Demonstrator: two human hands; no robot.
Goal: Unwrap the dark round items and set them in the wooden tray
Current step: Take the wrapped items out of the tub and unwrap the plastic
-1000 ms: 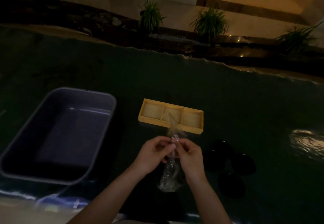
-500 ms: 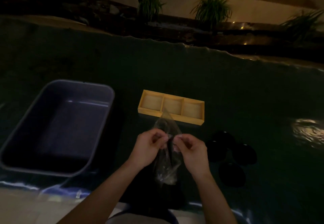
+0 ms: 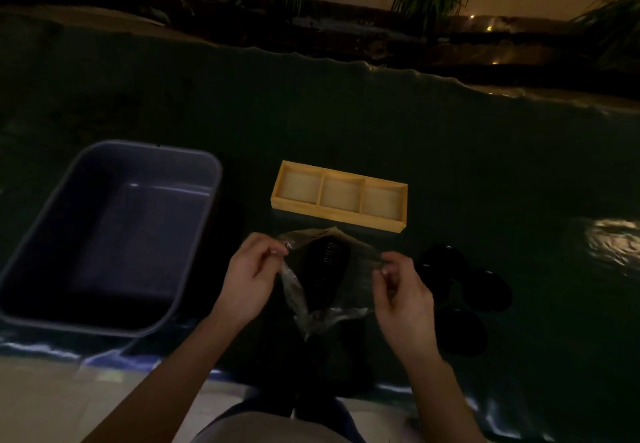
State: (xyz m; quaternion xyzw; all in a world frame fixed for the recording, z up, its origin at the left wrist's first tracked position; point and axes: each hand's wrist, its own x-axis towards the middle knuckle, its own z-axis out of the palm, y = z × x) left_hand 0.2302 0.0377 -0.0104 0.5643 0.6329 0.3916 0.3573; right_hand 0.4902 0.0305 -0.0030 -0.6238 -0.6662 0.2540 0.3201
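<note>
Left hand (image 3: 250, 280), right hand (image 3: 403, 290) each pinch clear plastic wrapper (image 3: 311, 311), pulled open around dark round item (image 3: 323, 269) near table's front edge. Three-compartment wooden tray (image 3: 337, 215) empty; further dark items (image 3: 460, 290) wait right.

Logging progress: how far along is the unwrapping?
Done: nothing; all three tray compartments are bare. In hand: left hand and right hand pull a clear wrapper apart around one dark item. Left: that one, plus the dark items at right.
</note>
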